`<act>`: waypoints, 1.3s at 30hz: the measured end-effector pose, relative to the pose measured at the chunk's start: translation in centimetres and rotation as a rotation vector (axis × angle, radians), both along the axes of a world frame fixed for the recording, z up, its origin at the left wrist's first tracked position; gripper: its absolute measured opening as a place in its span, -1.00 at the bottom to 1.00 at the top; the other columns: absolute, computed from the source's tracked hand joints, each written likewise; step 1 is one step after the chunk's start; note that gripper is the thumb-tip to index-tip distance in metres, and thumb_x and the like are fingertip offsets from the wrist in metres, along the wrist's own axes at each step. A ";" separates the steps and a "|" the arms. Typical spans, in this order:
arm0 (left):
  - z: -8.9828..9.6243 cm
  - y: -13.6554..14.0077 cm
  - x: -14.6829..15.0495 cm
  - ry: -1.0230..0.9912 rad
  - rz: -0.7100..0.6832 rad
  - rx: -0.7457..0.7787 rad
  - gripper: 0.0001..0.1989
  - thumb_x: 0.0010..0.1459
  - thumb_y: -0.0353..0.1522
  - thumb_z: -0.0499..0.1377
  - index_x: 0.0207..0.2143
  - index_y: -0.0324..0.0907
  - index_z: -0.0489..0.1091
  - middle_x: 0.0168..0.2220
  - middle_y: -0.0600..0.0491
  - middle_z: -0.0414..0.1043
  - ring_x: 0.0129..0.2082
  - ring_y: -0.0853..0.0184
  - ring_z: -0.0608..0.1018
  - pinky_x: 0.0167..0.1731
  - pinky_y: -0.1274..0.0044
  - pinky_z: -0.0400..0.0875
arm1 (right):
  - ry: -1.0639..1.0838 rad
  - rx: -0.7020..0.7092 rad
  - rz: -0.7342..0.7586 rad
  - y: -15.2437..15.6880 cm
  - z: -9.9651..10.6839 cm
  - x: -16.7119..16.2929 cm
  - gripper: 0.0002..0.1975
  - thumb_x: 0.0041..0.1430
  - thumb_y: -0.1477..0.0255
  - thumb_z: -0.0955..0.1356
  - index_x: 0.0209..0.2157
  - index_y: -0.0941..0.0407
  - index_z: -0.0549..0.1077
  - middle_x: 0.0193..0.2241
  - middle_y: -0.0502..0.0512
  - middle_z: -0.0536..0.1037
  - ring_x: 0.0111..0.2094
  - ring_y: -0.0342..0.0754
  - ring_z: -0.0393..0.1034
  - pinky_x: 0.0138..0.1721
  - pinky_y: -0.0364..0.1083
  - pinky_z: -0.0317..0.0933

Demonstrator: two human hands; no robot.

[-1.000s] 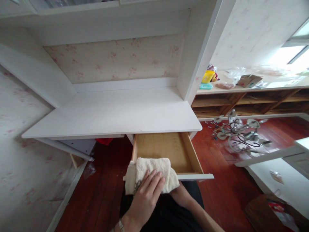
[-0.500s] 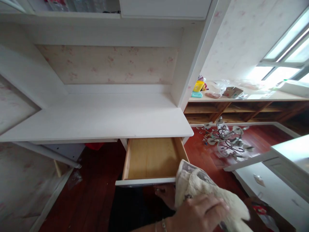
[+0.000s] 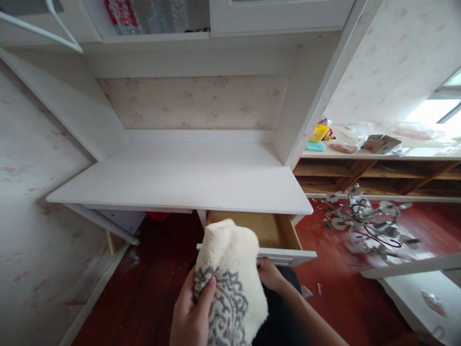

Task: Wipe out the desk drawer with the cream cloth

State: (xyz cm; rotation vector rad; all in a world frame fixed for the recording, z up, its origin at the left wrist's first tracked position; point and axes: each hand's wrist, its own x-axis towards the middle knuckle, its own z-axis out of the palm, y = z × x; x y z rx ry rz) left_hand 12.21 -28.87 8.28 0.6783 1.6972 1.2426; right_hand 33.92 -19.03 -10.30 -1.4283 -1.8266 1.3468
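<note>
My left hand (image 3: pixel 190 310) grips a cream cloth (image 3: pixel 239 250) with a dark grey scroll pattern, thumb on top. The cloth hangs in front of the pulled-out drawer (image 3: pixel 275 230) and covers its left part. My right hand (image 3: pixel 270 275) is closed at the white drawer front (image 3: pixel 288 257), fingers curled against it just right of the cloth; part of those fingers is hidden. Pale wood lines the drawer, which sits under the white desk top (image 3: pixel 201 178).
White shelving with a clear plastic-filled compartment (image 3: pixel 158 17) rises above the desk. A metal chandelier (image 3: pixel 370 221) lies on the red wood floor (image 3: pixel 324 269) at right. A low shelf unit (image 3: pixel 392 170) holds a yellow container (image 3: pixel 319 133) and a small box (image 3: pixel 382 143).
My left hand has carried the cloth leftward from the drawer's right corner to its left side. My right hand now shows at the drawer front. The view has shifted left.
</note>
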 end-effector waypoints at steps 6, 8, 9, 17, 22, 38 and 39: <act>-4.7 -1.1 -6.2 -0.113 0.286 -0.207 -0.67 -0.13 -0.28 0.39 -0.25 -0.13 0.53 -0.16 0.00 0.57 0.17 -0.01 0.38 0.25 0.22 0.12 | -0.019 -0.096 -0.036 3.7 -1.7 0.1 -0.59 0.04 0.23 0.36 -0.11 0.09 0.60 -0.11 0.05 0.62 -0.03 0.12 0.48 0.09 0.06 0.28; -5.9 -1.2 -7.1 -0.233 0.307 -0.279 -0.74 -0.15 -0.38 0.40 -0.32 -0.16 0.52 -0.19 -0.02 0.58 0.16 0.01 0.40 0.23 0.23 0.18 | -0.042 -0.090 -0.036 5.1 -1.7 0.0 -0.60 0.04 0.24 0.35 -0.11 0.09 0.60 -0.12 0.04 0.63 -0.05 0.10 0.49 0.05 0.04 0.31; -6.2 -1.3 -7.3 -0.305 0.300 -0.311 -0.74 -0.15 -0.40 0.40 -0.32 -0.19 0.52 -0.20 -0.05 0.58 0.13 0.00 0.43 0.20 0.23 0.23 | -0.074 -0.086 -0.032 5.8 -1.6 -0.1 -0.61 0.04 0.26 0.35 -0.11 0.08 0.61 -0.15 0.03 0.64 -0.08 0.10 0.51 0.01 0.04 0.34; -6.2 -0.7 -3.9 -0.918 0.286 -0.395 -0.53 -0.05 -0.40 0.32 -0.03 -0.28 0.42 -0.31 -0.12 0.59 -0.21 -0.02 0.62 -0.18 0.16 0.53 | -0.322 0.016 -0.069 10.2 -0.5 -0.9 -0.69 0.12 0.35 0.32 -0.11 0.00 0.59 -0.16 0.00 0.65 -0.10 0.03 0.50 -0.06 -0.06 0.31; -7.8 0.9 -2.9 -0.950 0.308 -0.307 -0.51 0.00 -0.43 0.24 0.03 -0.36 0.36 -0.30 -0.16 0.59 -0.27 0.01 0.63 -0.20 0.14 0.54 | -0.441 0.059 -0.059 12.1 0.7 -1.7 -0.66 0.22 0.41 0.26 -0.03 0.02 0.54 -0.07 0.08 0.60 -0.02 0.05 0.46 -0.02 -0.04 0.26; -9.3 11.7 1.3 -0.976 0.291 -0.001 -0.66 0.08 -0.44 0.18 -0.04 -0.25 0.40 -0.14 -0.10 0.53 -0.20 0.20 0.60 -0.15 0.33 0.52 | 0.060 0.143 -0.427 12.3 10.9 6.4 -0.56 0.18 0.15 0.23 -0.06 0.14 0.48 -0.24 0.15 0.61 -0.33 -0.03 0.46 -0.20 -0.02 0.35; -9.4 12.7 1.7 -0.976 0.298 0.011 -0.67 0.09 -0.45 0.17 -0.05 -0.25 0.40 -0.14 -0.09 0.53 -0.20 0.22 0.60 -0.16 0.36 0.52 | 0.009 0.200 -0.513 13.0 11.5 7.7 -0.58 0.17 0.16 0.24 -0.10 0.12 0.49 -0.22 0.15 0.60 -0.26 -0.01 0.46 -0.13 -0.01 0.33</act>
